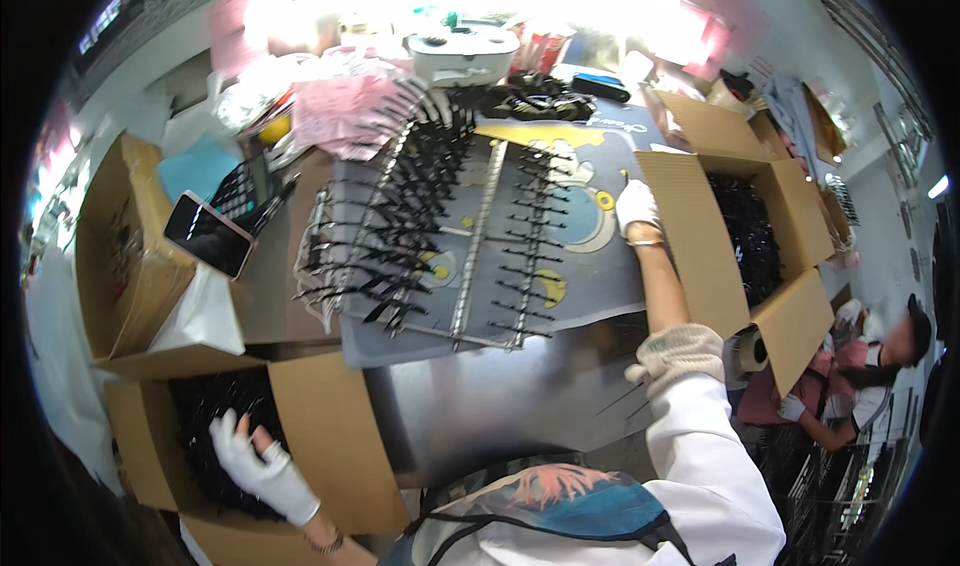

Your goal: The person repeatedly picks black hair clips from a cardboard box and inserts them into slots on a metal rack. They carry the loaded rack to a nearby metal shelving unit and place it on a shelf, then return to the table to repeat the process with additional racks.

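Two white-gloved hands work apart: my left hand (262, 469), fingers spread, digs into black parts in the brown cardboard box (330, 436) at seven o'clock, my right hand (636, 208), grip hidden, rests by the metal rack (470, 256) at two o'clock; grasping seems next.

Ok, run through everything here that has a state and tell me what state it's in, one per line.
Left hand: gloved, open, inside the left box.
Right hand: gloved, resting on the mat.
Left box: flaps open, black parts inside.
Right box: open, black parts inside.
Phone: screen dark.
Metal rack: lying flat, partly loaded.

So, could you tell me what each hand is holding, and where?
Cannot be told: the left hand reaches among black parts; the right hand rests at the rack.
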A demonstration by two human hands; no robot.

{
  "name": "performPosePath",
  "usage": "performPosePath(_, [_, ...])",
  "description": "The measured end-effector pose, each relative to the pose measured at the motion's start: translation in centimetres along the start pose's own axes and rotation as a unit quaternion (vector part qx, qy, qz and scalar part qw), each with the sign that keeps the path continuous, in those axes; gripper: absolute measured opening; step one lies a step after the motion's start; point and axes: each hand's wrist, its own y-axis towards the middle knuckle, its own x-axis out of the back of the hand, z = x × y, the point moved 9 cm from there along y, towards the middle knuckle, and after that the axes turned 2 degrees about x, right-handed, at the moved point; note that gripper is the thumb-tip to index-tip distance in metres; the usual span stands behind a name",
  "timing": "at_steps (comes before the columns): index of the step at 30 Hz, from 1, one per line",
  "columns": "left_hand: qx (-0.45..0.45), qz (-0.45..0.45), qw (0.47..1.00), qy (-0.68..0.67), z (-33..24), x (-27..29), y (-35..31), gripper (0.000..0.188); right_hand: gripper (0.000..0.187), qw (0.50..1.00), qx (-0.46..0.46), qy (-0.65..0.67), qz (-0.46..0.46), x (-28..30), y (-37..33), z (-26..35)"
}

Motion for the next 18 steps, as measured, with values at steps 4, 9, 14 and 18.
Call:
performPosePath(4, [0.073, 0.090, 0.948, -0.296, -5.8, -2.4, 0.7, 0.019, 0.017, 0.841, 0.084, 0.533, -0.039, 9.7, -13.1, 4.7])
performPosePath(9, [0.101, 0.325, 0.739, -0.581, -14.9, -3.4, -2.6, 0.090, 0.008, 0.753, 0.386, 0.504, 0.174, 19.3, -35.5, 20.4])
performPosePath(14, [0.216, 0.094, 0.856, -0.461, -6.5, -0.7, -3.9, 0.026, 0.024, 0.701, 0.568, 0.409, 0.138, 20.7, -44.1, 27.1])
performPosePath(18, [0.136, 0.074, 0.987, 0.037, 3.4, 1.8, -1.2, 0.041, 0.032, 0.832, 0.456, 0.293, -0.117, 19.3, -37.9, 24.1])
